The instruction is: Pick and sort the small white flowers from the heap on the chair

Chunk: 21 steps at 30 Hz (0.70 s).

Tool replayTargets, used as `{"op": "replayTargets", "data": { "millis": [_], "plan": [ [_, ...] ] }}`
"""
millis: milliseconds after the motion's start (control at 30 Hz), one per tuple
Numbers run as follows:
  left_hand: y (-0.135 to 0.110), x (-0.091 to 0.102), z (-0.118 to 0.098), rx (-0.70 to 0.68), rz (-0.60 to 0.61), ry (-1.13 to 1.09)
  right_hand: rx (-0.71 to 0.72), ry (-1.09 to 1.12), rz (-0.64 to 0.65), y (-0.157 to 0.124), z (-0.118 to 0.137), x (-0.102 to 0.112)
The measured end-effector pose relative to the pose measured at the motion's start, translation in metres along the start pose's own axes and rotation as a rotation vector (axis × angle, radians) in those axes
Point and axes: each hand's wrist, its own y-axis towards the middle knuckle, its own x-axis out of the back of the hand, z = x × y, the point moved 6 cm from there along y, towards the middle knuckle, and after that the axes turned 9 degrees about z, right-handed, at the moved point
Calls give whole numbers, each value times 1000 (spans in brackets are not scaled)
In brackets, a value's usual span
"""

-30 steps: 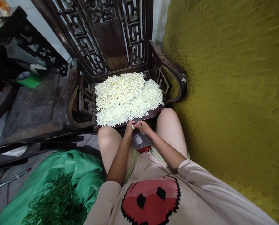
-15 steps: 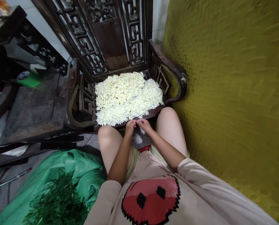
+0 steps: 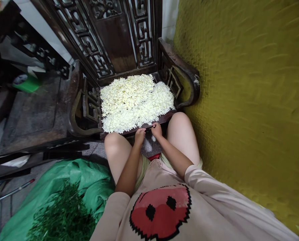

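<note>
A thick layer of small white and cream flowers (image 3: 134, 103) covers most of the seat of a dark carved wooden chair (image 3: 121, 47). At the seat's front edge, between my knees, are both my hands. My left hand (image 3: 140, 135) is closed, its fingertips pinched together just below the flowers. A short gap to its right, my right hand (image 3: 156, 130) is also closed, with thumb and forefinger curled together. Whatever the fingers hold is too small to make out.
A mustard-yellow textured sheet (image 3: 239, 100) rises close along the right. At lower left lies a green sack (image 3: 94, 180) with leafy sprigs (image 3: 64, 214) on it. A wooden side table (image 3: 36, 113) carries a green container (image 3: 26, 83).
My hands were together with fingertips meeting. Now they are slightly apart, the right hand having shifted a little to the right and up. The flowers look the same.
</note>
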Motion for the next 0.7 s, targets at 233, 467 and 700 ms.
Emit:
{"op": "replayTargets", "data": {
  "millis": [233, 467, 700],
  "plan": [
    [-4, -18, 5, 6, 68, 79, -141, 178, 53, 0, -19, -9],
    [-5, -22, 6, 24, 98, 88, -41, 465, 198, 15, -4, -23],
    [-6, -21, 2, 16, 77, 68, -183, 332, -35, 3, -27, -8]
  ]
}}
